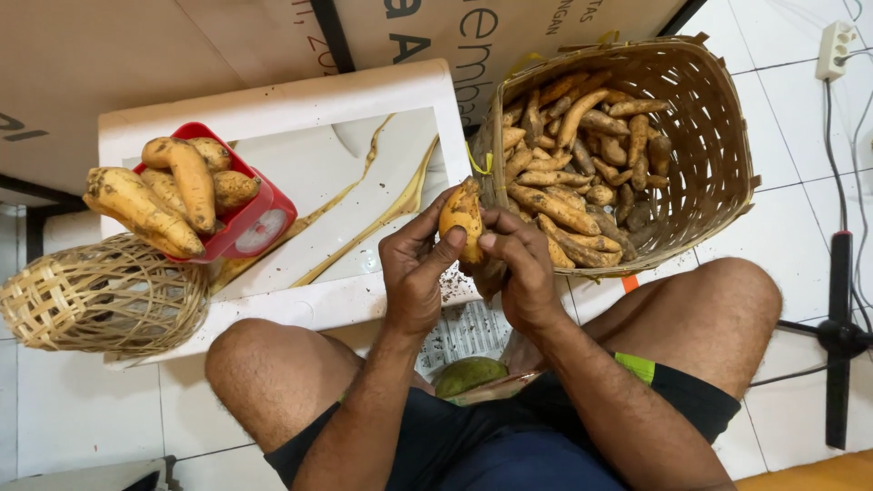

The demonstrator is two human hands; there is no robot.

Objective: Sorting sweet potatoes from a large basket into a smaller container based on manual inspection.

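An orange, dirt-streaked sweet potato (462,218) is held upright in front of me, gripped from both sides. My left hand (414,268) wraps its left side with the thumb on its face. My right hand (520,264) grips its right and lower part, thumb pressed near the left thumb. Just behind it stands a large woven basket (718,155) holding several sweet potatoes (582,155). To the left, a red kitchen scale (259,223) carries several more sweet potatoes (168,195).
The scale sits on a white styrofoam box lid (300,100). A small empty woven basket (100,295) lies at the left. Newspaper (468,329) and a green fruit (468,375) lie between my knees. A fan stand (838,336) and power strip (835,50) are at the right.
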